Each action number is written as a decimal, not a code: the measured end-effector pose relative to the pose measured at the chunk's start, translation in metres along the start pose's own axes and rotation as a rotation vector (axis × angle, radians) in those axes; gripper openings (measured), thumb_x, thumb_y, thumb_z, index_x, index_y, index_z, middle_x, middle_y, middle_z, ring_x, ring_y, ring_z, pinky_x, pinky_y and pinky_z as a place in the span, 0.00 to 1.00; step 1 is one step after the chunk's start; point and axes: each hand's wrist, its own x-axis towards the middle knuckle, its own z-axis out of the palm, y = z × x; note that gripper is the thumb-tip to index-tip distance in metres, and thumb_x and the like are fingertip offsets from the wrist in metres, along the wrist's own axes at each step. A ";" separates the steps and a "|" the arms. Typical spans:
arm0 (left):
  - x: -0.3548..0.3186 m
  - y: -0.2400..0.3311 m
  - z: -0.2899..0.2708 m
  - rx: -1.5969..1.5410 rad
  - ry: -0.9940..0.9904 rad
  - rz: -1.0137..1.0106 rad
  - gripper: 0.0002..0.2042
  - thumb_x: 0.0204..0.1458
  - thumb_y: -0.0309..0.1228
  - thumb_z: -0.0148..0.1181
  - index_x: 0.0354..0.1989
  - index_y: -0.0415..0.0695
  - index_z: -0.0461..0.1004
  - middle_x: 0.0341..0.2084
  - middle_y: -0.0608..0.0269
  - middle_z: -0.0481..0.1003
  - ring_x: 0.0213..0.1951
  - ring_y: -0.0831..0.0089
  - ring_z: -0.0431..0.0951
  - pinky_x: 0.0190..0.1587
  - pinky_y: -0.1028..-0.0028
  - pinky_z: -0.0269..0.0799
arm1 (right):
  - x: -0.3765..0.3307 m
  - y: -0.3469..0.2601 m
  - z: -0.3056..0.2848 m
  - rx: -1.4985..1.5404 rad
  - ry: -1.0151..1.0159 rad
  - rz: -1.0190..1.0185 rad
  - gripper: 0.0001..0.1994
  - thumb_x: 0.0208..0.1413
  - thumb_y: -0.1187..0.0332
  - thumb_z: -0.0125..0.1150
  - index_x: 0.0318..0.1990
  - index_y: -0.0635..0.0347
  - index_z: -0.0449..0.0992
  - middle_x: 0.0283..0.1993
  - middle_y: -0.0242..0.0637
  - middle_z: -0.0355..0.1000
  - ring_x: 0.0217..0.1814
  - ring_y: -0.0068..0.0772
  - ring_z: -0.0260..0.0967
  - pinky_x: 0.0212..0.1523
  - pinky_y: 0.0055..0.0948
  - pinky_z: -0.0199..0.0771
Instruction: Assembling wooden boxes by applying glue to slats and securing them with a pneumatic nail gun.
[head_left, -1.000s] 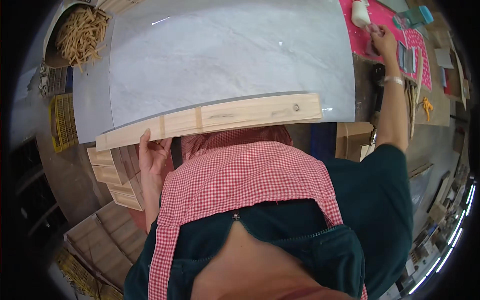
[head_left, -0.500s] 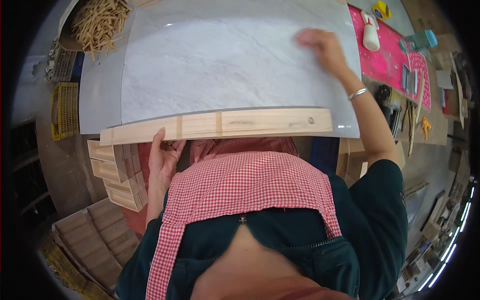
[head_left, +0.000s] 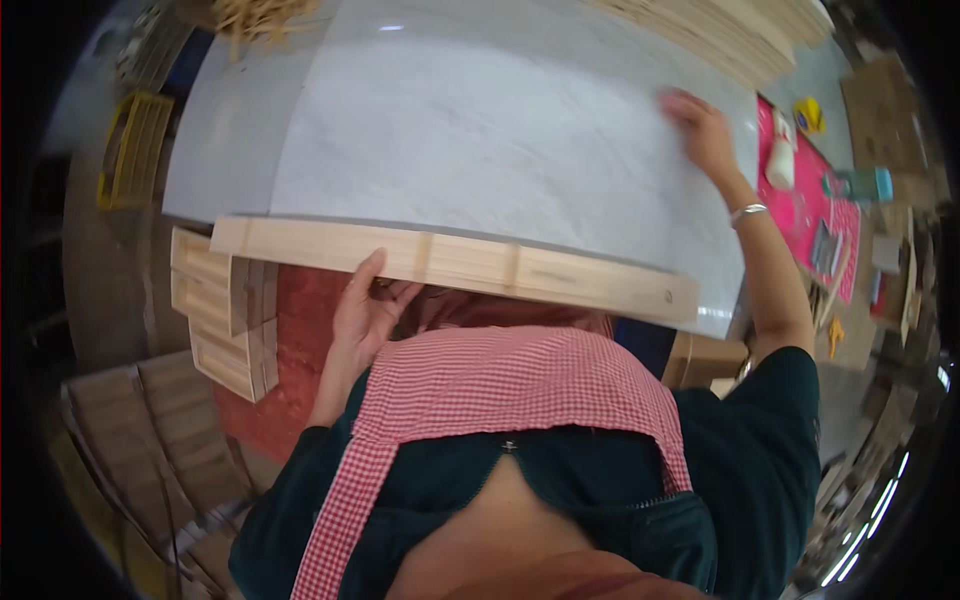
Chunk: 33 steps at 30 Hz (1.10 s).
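A long, pale wooden board (head_left: 465, 262) with darker cross bands lies along the near edge of the grey-white marbled tabletop (head_left: 480, 130). My left hand (head_left: 370, 305) grips its front side left of the middle, thumb on top and fingers curled beneath, where they are partly hidden. Out over the right part of the tabletop is my right hand (head_left: 705, 135), away from the board. Motion smears its fingers, so whether anything small is in them cannot be made out.
Thin wooden strips (head_left: 255, 18) are heaped at the far left. Stacked boards (head_left: 720, 35) lie at the far right. A white bottle (head_left: 780, 165) and yellow tape measure (head_left: 808, 115) are near a pink sheet (head_left: 800, 235). Wooden boxes (head_left: 225, 350) stand at the lower left.
The view has shifted and turned, bringing the stacked boards into sight. My left hand keeps its hold on the wooden board; my right hand is still over the tabletop's right part.
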 end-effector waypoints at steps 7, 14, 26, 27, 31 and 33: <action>0.009 0.001 0.019 -0.034 -0.020 0.032 0.23 0.59 0.27 0.62 0.58 0.31 0.62 0.48 0.45 0.72 0.48 0.57 0.79 0.52 0.62 0.81 | 0.105 -0.012 0.094 -0.264 0.021 -0.066 0.11 0.51 0.76 0.51 0.36 0.52 0.79 0.46 0.28 0.79 0.47 0.44 0.74 0.50 0.40 0.68; 0.016 -0.006 0.029 -0.005 -0.024 -0.011 0.20 0.59 0.26 0.62 0.56 0.30 0.64 0.45 0.46 0.74 0.42 0.58 0.80 0.49 0.62 0.83 | 0.202 -0.258 0.240 0.000 -0.211 -0.303 0.13 0.52 0.77 0.54 0.41 0.50 0.81 0.52 0.24 0.77 0.50 0.42 0.74 0.46 0.42 0.76; 0.028 0.000 0.024 0.045 -0.014 -0.030 0.20 0.58 0.32 0.65 0.55 0.36 0.69 0.47 0.50 0.73 0.50 0.59 0.76 0.57 0.59 0.76 | 0.075 -0.099 0.089 0.031 -0.068 -0.212 0.11 0.47 0.78 0.59 0.37 0.52 0.82 0.38 0.26 0.81 0.41 0.37 0.75 0.53 0.34 0.68; 0.032 -0.001 0.026 0.076 -0.070 -0.035 0.21 0.58 0.33 0.65 0.55 0.37 0.69 0.48 0.50 0.72 0.51 0.60 0.75 0.59 0.59 0.75 | 0.053 -0.053 0.057 -0.131 -0.073 -0.086 0.14 0.45 0.83 0.55 0.36 0.55 0.82 0.40 0.30 0.82 0.41 0.37 0.76 0.44 0.34 0.76; 0.044 -0.004 0.026 0.096 -0.091 -0.038 0.20 0.57 0.34 0.66 0.53 0.36 0.69 0.48 0.51 0.73 0.51 0.60 0.75 0.60 0.59 0.74 | -0.038 -0.018 -0.079 0.158 -0.041 0.687 0.19 0.46 0.83 0.46 0.41 0.63 0.82 0.38 0.41 0.82 0.24 0.40 0.76 0.15 0.32 0.74; 0.048 -0.005 0.028 0.083 -0.151 -0.024 0.20 0.57 0.34 0.66 0.53 0.36 0.69 0.49 0.51 0.73 0.52 0.59 0.75 0.61 0.59 0.73 | -0.070 0.013 -0.136 -0.125 0.329 0.652 0.10 0.50 0.76 0.55 0.37 0.58 0.82 0.36 0.34 0.83 0.28 0.39 0.77 0.28 0.35 0.77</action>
